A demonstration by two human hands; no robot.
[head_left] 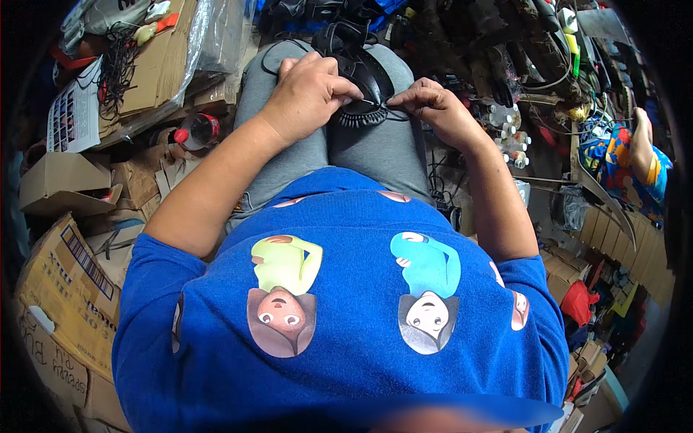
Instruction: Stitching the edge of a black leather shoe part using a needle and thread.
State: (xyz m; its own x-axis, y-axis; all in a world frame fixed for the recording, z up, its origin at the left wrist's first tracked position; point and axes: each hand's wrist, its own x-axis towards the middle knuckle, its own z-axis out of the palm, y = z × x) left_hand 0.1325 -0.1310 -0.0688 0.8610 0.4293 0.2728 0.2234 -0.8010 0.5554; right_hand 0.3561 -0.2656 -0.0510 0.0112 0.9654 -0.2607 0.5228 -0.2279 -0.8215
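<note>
Plainly, you have both hands working close in at a black shoe (361, 76) on your lap.
It rests on your grey trousers (289, 155), between your hands near the knees, its ridged edge (363, 118) facing you. Your left hand (307, 94) is curled, thumb and forefinger drawn together at the shoe's left side; whether they grip anything is too small to tell. Your right hand (440, 110) brings its fingertips in close at the opposite side, beside a thin dark cord (399, 110); I cannot tell whether they pinch it. Off to your left lie a red-capped bottle (198, 132) and an open cardboard box (68, 184); clear plastic bottles (511, 137) stand beyond your right forearm.
</note>
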